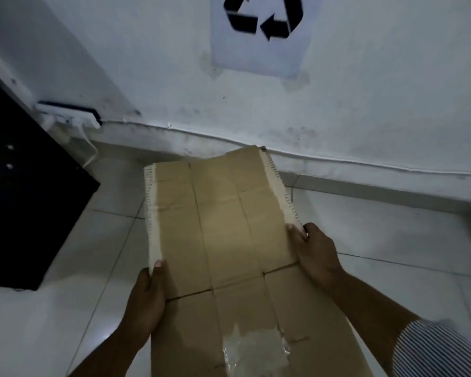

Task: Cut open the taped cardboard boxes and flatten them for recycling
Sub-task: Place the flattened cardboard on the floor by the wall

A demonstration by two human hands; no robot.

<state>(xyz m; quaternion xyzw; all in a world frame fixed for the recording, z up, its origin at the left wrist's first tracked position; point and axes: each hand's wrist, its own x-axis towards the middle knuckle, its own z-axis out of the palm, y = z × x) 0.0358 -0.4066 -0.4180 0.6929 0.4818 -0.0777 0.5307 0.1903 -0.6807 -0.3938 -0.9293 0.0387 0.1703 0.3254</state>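
Light dim, bluish. White wall point(378, 91) fills upper frame, scuffed near its base. Paper sign point(259, 54) with black recycling arrows taped at top centre. Thin white cable point(337, 160) runs along wall bottom. Floor point(392, 240): white tiles. Dark cabinet point(25, 202) at left edge, with a white fitting point(68, 115) above it, kind unclear.

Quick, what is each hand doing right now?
Left hand: holding the left edge of the flattened cardboard, thumb on top.
Right hand: holding its right edge.

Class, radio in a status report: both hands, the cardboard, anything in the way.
Left hand and right hand grip the flattened cardboard by its side edges. Tape patch at near end. Black cabinet off left, not touching.
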